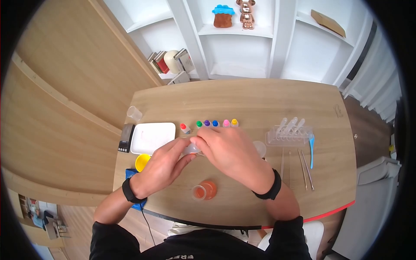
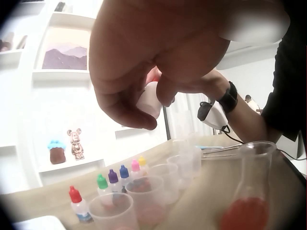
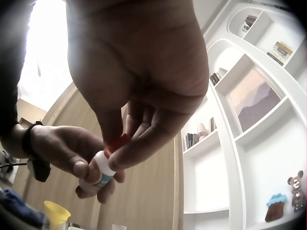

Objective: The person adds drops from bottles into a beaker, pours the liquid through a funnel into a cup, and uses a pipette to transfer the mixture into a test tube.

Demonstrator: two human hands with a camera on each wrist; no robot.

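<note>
Above the middle of the table my two hands meet at a small white dropper bottle [image 3: 98, 173] with a blue label. My left hand [image 1: 161, 168] grips its body between thumb and fingers. The thumb and forefinger of my right hand [image 1: 232, 149] pinch its orange-red cap [image 3: 118, 143], which sits at the neck in the right wrist view. Several clear plastic cups [image 2: 113, 211] stand in a row below the hands, with reddish liquid in the nearest. Closer to my body is a conical flask [image 2: 254, 182] of orange-red liquid.
Dropper bottles [image 1: 215, 124] with coloured caps line up behind the hands. A white tray [image 1: 162, 128], black scale [image 1: 126, 138] and yellow funnel [image 1: 142, 162] are on the left. To the right stand a test tube rack [image 1: 288, 138], a blue spoon [image 1: 312, 151] and metal tools [image 1: 307, 171].
</note>
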